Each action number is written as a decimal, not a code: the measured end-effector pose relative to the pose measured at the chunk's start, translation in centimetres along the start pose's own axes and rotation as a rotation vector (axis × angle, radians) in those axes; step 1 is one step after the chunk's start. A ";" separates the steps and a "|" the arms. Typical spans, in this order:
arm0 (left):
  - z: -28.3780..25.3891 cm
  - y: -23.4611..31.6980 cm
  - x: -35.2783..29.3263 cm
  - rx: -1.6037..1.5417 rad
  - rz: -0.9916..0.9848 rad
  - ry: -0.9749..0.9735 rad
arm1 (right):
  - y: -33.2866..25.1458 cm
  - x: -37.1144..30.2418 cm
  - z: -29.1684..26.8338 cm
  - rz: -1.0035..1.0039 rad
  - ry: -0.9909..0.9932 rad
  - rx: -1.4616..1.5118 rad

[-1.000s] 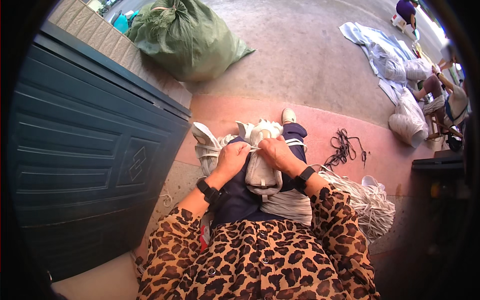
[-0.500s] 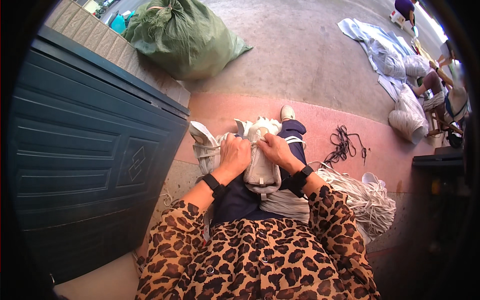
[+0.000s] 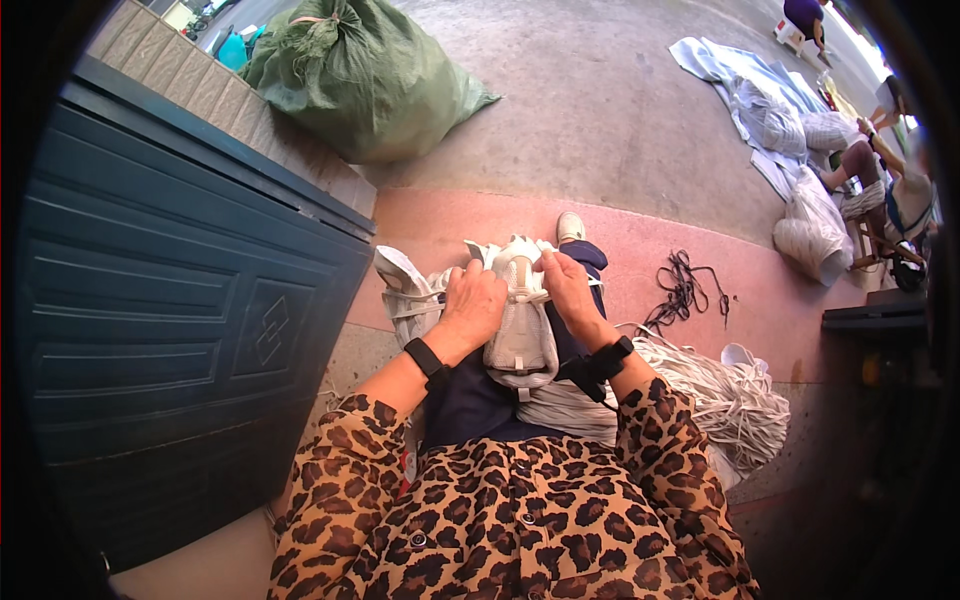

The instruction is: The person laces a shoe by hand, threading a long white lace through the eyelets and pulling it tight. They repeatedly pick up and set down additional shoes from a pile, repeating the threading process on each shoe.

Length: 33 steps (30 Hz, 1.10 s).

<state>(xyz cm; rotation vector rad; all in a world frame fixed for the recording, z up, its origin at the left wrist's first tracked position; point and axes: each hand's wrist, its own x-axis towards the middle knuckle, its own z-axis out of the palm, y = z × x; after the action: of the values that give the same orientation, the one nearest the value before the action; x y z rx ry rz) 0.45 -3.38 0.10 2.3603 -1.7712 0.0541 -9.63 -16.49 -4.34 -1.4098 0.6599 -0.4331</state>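
A white and beige shoe (image 3: pixel 521 345) lies over my lap, its heel end toward me and its tongue between my hands. A white shoelace (image 3: pixel 528 296) crosses its opening. My left hand (image 3: pixel 474 305) is closed at the shoe's left edge; its fingertips are hidden behind the back of the hand. At the right edge, near the tongue, my right hand (image 3: pixel 568 290) pinches the lace between thumb and fingers. Another pale shoe (image 3: pixel 402 275) with loose laces rests beyond my left hand, against my left leg.
A big heap of white laces (image 3: pixel 735 405) lies at my right. Tangled black laces (image 3: pixel 682 295) are on the pink floor. A dark panelled door (image 3: pixel 180 320) stands at left, with a full green sack (image 3: pixel 370 85) beyond. White bags (image 3: pixel 815 230) and other people are at far right.
My right hand has moved up and slightly away from the shoe's middle, uncovering the tongue and lace. My left hand stays almost in place at the left edge.
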 end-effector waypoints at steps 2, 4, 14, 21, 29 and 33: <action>-0.2 -0.1 0.1 0.034 0.013 -0.037 | -2.1 -0.8 -0.7 0.202 -0.090 0.196; 0.2 0.0 0.5 0.083 -0.012 -0.172 | -2.8 -1.6 -0.6 0.225 -0.111 0.233; 1.7 0.0 -1.2 -0.118 -0.132 -0.020 | -3.0 -2.3 -0.6 0.264 -0.126 0.273; 0.7 -0.7 -1.1 -0.243 -0.133 -0.291 | -1.8 -5.5 0.9 0.052 -0.241 -0.407; 0.3 -2.5 0.0 -0.610 -0.168 -0.475 | -1.0 -3.7 3.1 -0.302 -0.167 -1.001; 1.2 -3.3 -0.7 -0.592 -0.072 -0.396 | -0.6 -3.9 3.9 -0.402 -0.176 -1.114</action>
<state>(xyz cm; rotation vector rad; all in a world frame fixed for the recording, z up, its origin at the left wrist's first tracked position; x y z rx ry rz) 3.35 -2.03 -1.60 2.0711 -1.5489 -0.8741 -9.99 -11.15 -3.02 -2.6314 0.4648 -0.2307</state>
